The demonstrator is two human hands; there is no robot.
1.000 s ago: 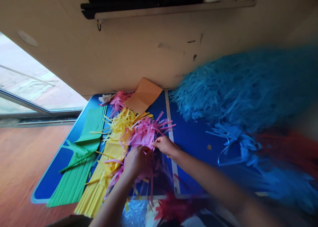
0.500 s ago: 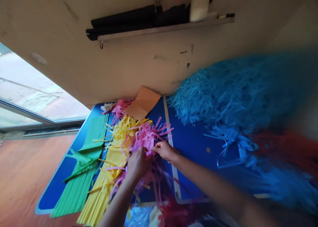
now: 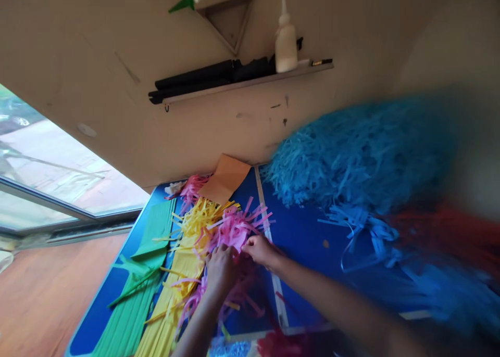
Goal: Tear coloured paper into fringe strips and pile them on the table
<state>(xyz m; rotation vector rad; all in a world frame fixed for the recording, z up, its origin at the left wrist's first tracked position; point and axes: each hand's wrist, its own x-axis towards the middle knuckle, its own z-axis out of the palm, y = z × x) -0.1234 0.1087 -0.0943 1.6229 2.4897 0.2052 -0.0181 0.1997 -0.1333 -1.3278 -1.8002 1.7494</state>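
Note:
Pink fringed paper (image 3: 230, 231) with curling strips lies bunched on the blue table (image 3: 302, 258). My left hand (image 3: 222, 266) is at its near side with fingers curled down on the paper, the fingertips partly hidden. Thumb and finger of my right hand (image 3: 260, 250) pinch the pink paper's right edge. Yellow fringed paper (image 3: 187, 263) lies just left of my left hand. Farther left are long strips of green paper (image 3: 154, 227). An orange sheet (image 3: 224, 179) rests behind the pink paper, beside the wall.
A large heap of blue shredded paper (image 3: 351, 159) fills the right back. Loose blue strips (image 3: 375, 229) and blurred red paper (image 3: 449, 237) lie near it. Above, a wall shelf (image 3: 250, 85) holds black rolls (image 3: 199, 76) and a white bottle (image 3: 286, 47). A window (image 3: 70, 164) is at left.
The view has tilted upward, so the table and shelf sit lower in the picture. Both hands stay at the pink paper, with the back of my left hand now showing more flatly.

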